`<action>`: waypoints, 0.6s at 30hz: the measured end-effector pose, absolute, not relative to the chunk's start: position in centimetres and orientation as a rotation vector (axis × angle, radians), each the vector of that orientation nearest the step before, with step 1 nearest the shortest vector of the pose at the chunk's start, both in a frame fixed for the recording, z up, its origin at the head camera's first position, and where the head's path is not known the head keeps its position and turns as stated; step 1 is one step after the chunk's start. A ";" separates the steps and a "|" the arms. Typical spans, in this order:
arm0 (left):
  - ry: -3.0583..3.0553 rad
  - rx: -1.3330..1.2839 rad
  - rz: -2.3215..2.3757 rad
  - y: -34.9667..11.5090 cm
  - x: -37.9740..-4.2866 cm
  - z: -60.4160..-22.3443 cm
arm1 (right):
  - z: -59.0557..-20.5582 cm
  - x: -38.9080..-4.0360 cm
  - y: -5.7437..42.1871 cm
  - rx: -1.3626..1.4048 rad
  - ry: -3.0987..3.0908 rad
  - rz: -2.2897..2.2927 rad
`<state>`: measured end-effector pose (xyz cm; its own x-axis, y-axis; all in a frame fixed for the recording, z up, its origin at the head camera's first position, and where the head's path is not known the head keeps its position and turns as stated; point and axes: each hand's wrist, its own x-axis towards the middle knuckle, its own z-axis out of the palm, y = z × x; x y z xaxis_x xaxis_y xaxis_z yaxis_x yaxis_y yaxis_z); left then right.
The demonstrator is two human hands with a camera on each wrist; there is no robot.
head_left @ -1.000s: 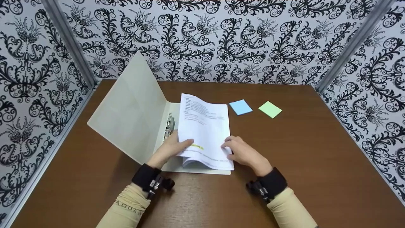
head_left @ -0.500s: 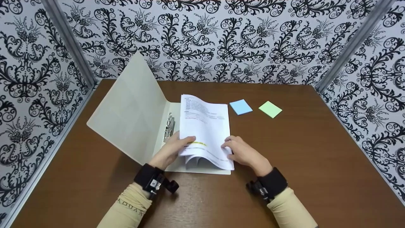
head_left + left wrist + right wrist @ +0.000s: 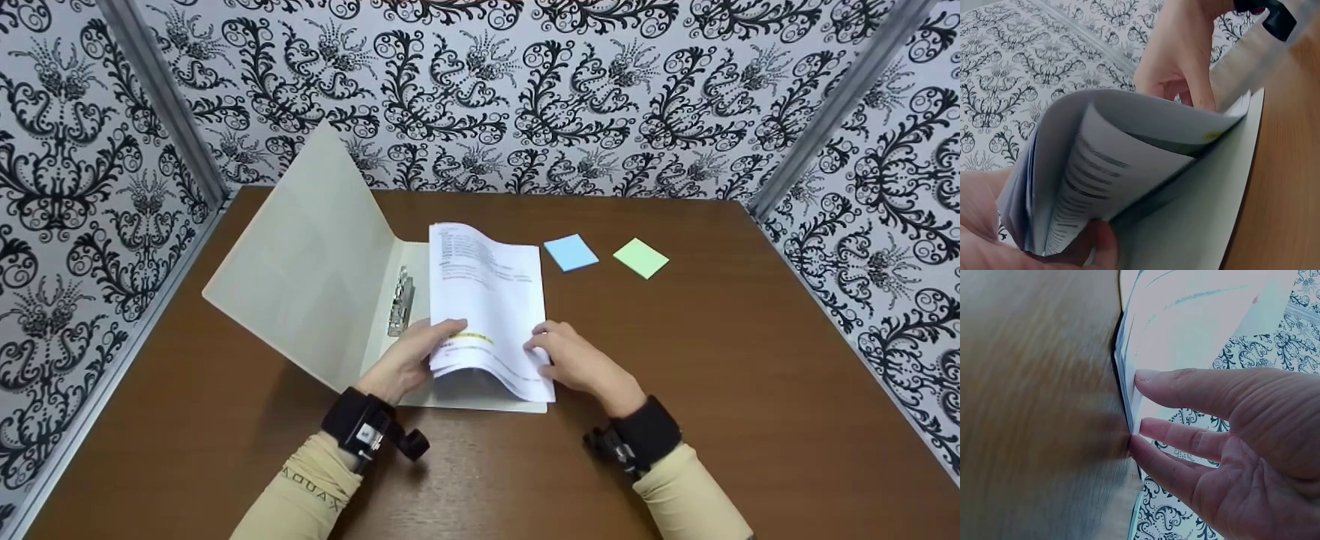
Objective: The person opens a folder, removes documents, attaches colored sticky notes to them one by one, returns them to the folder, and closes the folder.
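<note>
A stack of printed sheets (image 3: 487,300) with a yellow highlighted line lies over the right side of an opened ring binder (image 3: 315,262). My left hand (image 3: 409,356) grips the stack's left edge, thumb on top and fingers beneath; the left wrist view shows the sheets (image 3: 1112,163) bowed up, with a gap under them. At the right edge, my right hand (image 3: 581,364) rests its thumb and fingertips against the sheets, as the right wrist view shows at the paper edge (image 3: 1126,382). The metal ring mechanism (image 3: 401,304) is left of the stack, uncovered.
A blue sticky-note pad (image 3: 571,253) and a green one (image 3: 640,258) lie on the brown table (image 3: 712,337) behind and to the right of the binder. The binder's cover stands raised on the left. Patterned walls (image 3: 480,97) close off the back and sides.
My left hand has shifted slightly right with the stack's left edge, showing more of the ring mechanism and bowing the sheets more. My right hand has stayed in place.
</note>
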<state>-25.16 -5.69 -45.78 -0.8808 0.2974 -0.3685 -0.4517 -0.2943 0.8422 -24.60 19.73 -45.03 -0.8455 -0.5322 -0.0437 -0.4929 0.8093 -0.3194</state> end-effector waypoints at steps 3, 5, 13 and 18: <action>1.471 -0.183 2.229 -5.4 -25.0 -45.7 | -45.0 -24.6 19.7 -0.827 2.868 -0.437; 1.447 -0.181 2.251 -5.2 -24.9 -45.7 | -44.9 -24.5 19.7 -0.824 2.864 -0.446; 1.416 -0.265 2.313 -4.9 -25.1 -45.5 | -44.8 -24.5 19.8 -0.861 2.871 -0.436; 1.611 -0.354 2.351 -5.5 -25.3 -45.0 | -44.8 -24.6 19.8 -0.842 2.857 -0.447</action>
<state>-25.34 -5.53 -44.97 -0.9341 0.0821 -0.3476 -0.3538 -0.3459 0.8690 -24.57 19.82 -44.83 -0.8361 -0.5471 -0.0399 -0.5089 0.8006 -0.3163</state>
